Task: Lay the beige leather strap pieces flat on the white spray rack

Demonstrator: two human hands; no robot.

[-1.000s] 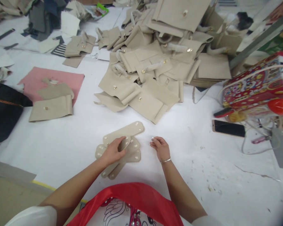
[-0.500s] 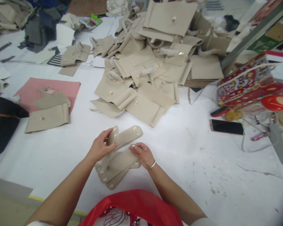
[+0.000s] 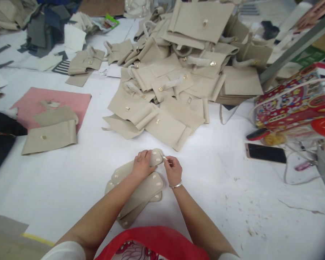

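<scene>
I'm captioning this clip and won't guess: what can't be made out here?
All in the head view:
white bit in right hand: too small to identify
strips: partly hidden by left hand and forearm
black item: cut off by left edge
red bag: cut off by right edge
writing on slip: too small to read

The left hand (image 3: 143, 164) grips a beige rounded-end strap (image 3: 156, 157); the right hand (image 3: 173, 170) pinches a small white piece (image 3: 165, 158) beside its end.

Passage to the right is left open over the white table (image 3: 206, 187); forward, it is blocked by piled beige pieces (image 3: 168, 79).
</scene>
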